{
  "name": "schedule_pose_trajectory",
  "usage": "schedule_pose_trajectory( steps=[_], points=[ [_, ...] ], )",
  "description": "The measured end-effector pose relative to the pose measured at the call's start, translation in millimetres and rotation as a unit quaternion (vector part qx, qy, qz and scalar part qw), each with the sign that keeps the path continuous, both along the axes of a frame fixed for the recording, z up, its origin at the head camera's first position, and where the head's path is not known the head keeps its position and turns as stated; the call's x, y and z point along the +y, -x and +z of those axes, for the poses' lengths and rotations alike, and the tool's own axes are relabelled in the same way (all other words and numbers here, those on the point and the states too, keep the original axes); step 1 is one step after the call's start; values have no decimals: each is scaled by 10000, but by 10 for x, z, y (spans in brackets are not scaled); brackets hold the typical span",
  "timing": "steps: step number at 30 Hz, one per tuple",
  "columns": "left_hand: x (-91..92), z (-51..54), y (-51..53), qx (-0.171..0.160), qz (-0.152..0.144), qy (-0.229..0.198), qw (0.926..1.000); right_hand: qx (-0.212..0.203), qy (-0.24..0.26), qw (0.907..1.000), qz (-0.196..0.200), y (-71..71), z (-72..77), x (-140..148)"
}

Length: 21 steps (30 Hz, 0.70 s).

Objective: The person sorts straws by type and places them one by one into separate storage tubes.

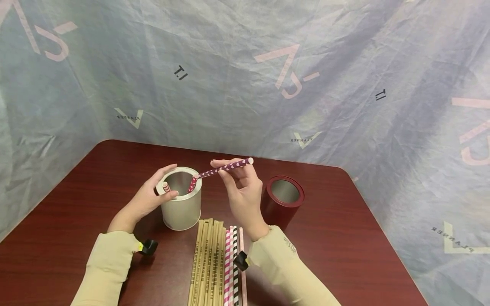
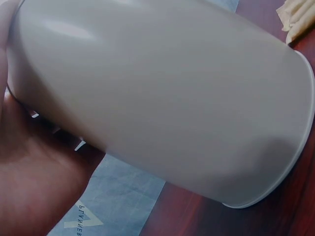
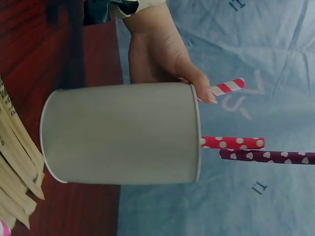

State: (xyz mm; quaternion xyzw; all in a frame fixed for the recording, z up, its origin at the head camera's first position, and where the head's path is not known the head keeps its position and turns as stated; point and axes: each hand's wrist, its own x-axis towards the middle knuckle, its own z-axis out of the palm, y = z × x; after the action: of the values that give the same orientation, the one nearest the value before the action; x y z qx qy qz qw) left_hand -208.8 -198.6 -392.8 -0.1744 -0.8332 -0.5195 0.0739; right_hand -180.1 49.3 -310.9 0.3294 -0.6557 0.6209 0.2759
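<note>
My left hand (image 1: 143, 196) grips a white can (image 1: 181, 213) near its rim, thumb at the front and fingers round the far side. Inside the can stand a red-and-white striped paper straw (image 1: 166, 186) and a red polka-dot paper straw (image 1: 193, 183). Between thumb and fingers, my right hand (image 1: 246, 195) pinches a purple paper straw (image 1: 239, 163) with pale hearts. In the right wrist view the lower end of this purple straw (image 3: 280, 157) is just outside the can mouth, beside the dotted straw. The left wrist view is mostly filled by the can wall (image 2: 167, 93).
A dark red can (image 1: 281, 212) stands right of my right hand. Several paper-wrapped straws (image 1: 208, 263) lie in a row at the front, with striped straws (image 1: 231, 263) and a pink straw (image 1: 243, 276) alongside. A printed cloth (image 1: 229, 85) hangs behind the table (image 1: 126, 165).
</note>
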Motion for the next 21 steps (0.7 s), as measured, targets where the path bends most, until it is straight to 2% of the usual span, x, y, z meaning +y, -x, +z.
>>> schedule_pose_trajectory(
  steps=[5,14,21],
  points=[
    [-3,0,-4,18,21,47,10000,-244,17,9996,119,21,-70,-65],
    [9,-3,3,6,26,19,10000,-542,-266,9977,294,77,-197,-201],
    [6,-7,4,46,7,7,10000,-749,-1010,9921,-28,118,-280,-326]
  ],
)
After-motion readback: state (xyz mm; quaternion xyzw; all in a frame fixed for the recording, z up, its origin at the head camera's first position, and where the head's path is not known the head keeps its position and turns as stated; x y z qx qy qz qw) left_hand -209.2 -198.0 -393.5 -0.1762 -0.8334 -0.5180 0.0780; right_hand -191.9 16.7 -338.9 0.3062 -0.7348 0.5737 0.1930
